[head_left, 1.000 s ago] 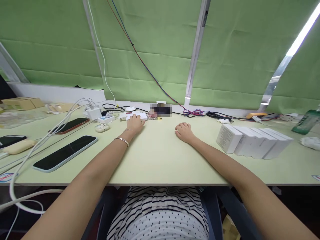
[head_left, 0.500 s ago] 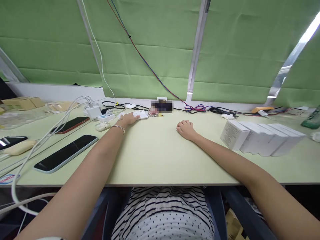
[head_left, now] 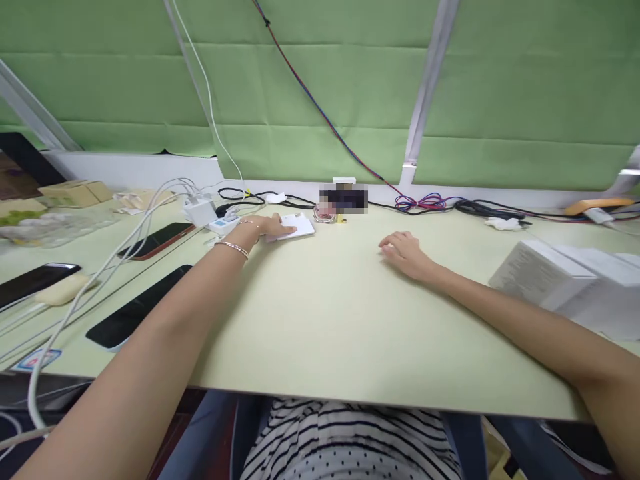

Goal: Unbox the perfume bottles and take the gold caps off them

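Note:
At the back left of the desk my left hand [head_left: 267,228] is closed on a flat white box [head_left: 299,229]. The thumb lies over its top, and the other fingers are partly hidden behind the hand. A bracelet [head_left: 233,249] circles that wrist. My right hand [head_left: 406,256] rests on the bare desktop [head_left: 320,320], right of the middle, its fingers loosely bent, a little apart and holding nothing. Just beyond the white box lie a coil of wire [head_left: 325,215] and a small blurred-out dark device [head_left: 345,199].
Phones [head_left: 135,310], white chargers [head_left: 200,212] and looping white cables [head_left: 103,267] crowd the left side. A row of white boxes [head_left: 555,277] stands beyond my right forearm. Black cables [head_left: 480,210] and a crumpled tissue [head_left: 504,224] lie along the back, below green blinds [head_left: 320,87].
The view has turned slightly, so most things sit further right in it. My left hand has shifted slightly with the white box. The right hand's fingers have loosened from a tighter curl.

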A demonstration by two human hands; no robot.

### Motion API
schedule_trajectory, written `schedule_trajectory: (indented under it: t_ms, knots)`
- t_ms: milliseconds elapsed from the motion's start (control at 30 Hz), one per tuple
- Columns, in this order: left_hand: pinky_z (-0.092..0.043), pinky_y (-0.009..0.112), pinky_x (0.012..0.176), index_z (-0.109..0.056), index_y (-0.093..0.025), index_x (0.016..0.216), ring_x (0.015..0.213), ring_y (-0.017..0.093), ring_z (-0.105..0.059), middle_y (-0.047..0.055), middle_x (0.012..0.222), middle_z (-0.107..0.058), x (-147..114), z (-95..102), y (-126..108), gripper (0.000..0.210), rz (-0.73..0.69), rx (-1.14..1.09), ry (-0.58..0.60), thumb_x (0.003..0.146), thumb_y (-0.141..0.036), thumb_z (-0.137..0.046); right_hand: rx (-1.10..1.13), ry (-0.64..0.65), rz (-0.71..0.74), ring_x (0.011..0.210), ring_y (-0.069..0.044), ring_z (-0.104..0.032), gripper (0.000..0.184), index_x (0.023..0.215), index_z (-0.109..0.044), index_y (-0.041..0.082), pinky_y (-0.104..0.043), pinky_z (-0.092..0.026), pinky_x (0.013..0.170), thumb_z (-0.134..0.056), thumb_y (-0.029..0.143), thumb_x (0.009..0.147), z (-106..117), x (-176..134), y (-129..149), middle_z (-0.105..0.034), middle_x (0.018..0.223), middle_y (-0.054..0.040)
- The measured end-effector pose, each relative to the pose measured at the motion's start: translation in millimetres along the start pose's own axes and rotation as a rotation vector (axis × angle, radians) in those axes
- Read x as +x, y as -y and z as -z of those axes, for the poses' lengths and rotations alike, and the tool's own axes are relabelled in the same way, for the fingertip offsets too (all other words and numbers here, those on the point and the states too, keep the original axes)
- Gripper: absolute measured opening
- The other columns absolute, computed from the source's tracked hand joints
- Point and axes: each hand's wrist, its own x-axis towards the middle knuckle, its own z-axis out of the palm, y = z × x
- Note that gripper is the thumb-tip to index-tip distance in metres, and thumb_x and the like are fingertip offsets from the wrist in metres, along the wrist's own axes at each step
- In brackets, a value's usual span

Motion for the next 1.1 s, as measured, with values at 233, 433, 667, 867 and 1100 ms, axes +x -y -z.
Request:
schedule_trajectory:
  t_ms: [233, 433, 667, 867, 1100]
  knots:
    - [-0.041, 0.050, 0.079, -0.042, -0.025, 0.127, 0.099, 0.040, -0.053, 0.017, 0.121, -0.053, -36, 23.6, -13, 0.095, -0.043, 0.157, 0.344, 0.044, -0.066, -0.067, 0.068, 0.051, -0.061, 0.100, -0.024, -0.048, 0.031, 0.093, -0.056, 0.023, -0.042, -0.036, 0.083, -0.028, 0.035, 0.089, 8, -37, 9, -0.060, 0.099, -0.0070]
    - [-0.046, 0.042, 0.072, -0.053, -0.021, 0.115, 0.084, 0.034, -0.060, 0.016, 0.097, -0.065, -106, 25.7, -71, 0.085, -0.387, 0.306, 0.415, 0.042, -0.062, -0.069, 0.246, 0.074, -0.187, 0.100, -0.022, -0.053, 0.030, 0.105, -0.050, 0.024, -0.042, -0.040, 0.087, -0.031, 0.039, 0.088, 12, -52, 19, -0.059, 0.105, -0.0064]
    - [-0.032, 0.054, 0.094, -0.038, -0.014, 0.126, 0.127, 0.039, -0.027, 0.023, 0.139, -0.030, -138, -26.7, -120, 0.083, -1.017, 0.087, 0.074, 0.064, -0.066, -0.055, 0.365, -0.037, -0.236, 0.099, -0.020, -0.053, 0.036, 0.119, -0.040, 0.023, -0.041, -0.046, 0.084, -0.034, 0.040, 0.088, 7, -40, 0, -0.051, 0.115, -0.0087]
    - [-0.013, 0.054, 0.105, -0.015, -0.010, 0.138, 0.134, 0.035, -0.007, 0.021, 0.145, -0.014, -124, -59.4, -128, 0.089, -1.119, -0.077, -0.013, 0.075, -0.070, -0.033, 0.352, -0.058, -0.282, 0.096, -0.019, -0.052, 0.032, 0.116, -0.044, 0.024, -0.040, -0.047, 0.083, -0.035, 0.035, 0.087, 5, -27, -18, -0.049, 0.111, -0.0075]
    - [-0.012, 0.050, 0.107, -0.012, -0.011, 0.139, 0.134, 0.033, -0.009, 0.018, 0.145, -0.018, -124, -63.5, -130, 0.088, -1.155, -0.149, -0.039, 0.076, -0.069, -0.034, 0.391, -0.098, -0.366, 0.099, -0.019, -0.051, 0.030, 0.115, -0.043, 0.027, -0.040, -0.047, 0.083, -0.033, 0.037, 0.088, 4, -34, -21, -0.040, 0.118, -0.0072]
